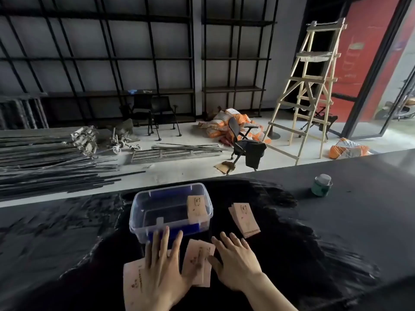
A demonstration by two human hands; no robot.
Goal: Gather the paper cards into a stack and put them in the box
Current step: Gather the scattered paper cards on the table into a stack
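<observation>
Two bare hands lie flat on a dark table point(370, 198) at the lower centre of the frame, directly below a clear plastic box point(171, 211) that already holds one card point(196, 209). A loose stack of cards point(244, 219) sits right of the box, above the right hand point(235, 263), long axis running up the frame. The left hand point(160, 272), fingers spread, presses cards point(197, 263) that the right hand touches too; neither grips anything.
</observation>
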